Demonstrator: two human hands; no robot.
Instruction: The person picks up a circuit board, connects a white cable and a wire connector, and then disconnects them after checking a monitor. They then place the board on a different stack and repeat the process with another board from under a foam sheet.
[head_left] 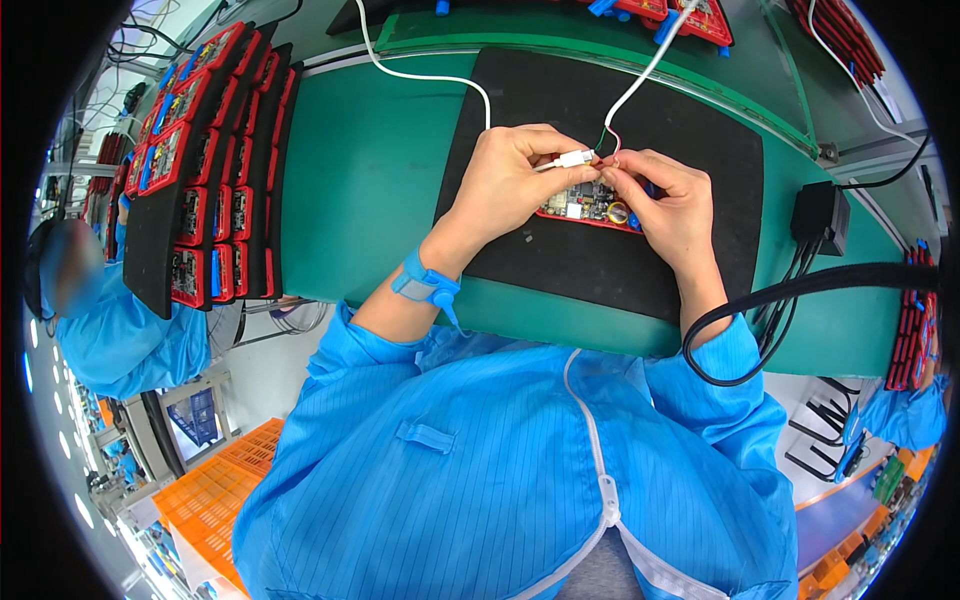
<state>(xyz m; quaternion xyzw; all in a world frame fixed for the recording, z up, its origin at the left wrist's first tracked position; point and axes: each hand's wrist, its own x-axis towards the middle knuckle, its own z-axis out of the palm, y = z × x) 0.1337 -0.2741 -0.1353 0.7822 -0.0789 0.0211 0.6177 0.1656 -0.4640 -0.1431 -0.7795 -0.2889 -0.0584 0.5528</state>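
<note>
My left hand (500, 185) is closed in a pinch around a white cable plug (574, 159), whose tip points toward my right hand. My right hand (672, 205) pinches the thin wires (615, 142) that fan out, reddish and green, from the end of a white cable (648, 78). The fingertips of both hands nearly meet; what lies right between them is partly hidden. Just below them a circuit board (590, 208) in a red frame rests on a black mat (600, 275), partly covered by my fingers. A blue strap (425, 283) circles my left wrist.
Stacked red-framed boards (205, 165) on black trays stand at the left. A black adapter box (820, 215) with cables sits at the right of the green bench (345, 190). A thick black cable (800, 290) loops by my right forearm. A co-worker (130, 330) is at the left.
</note>
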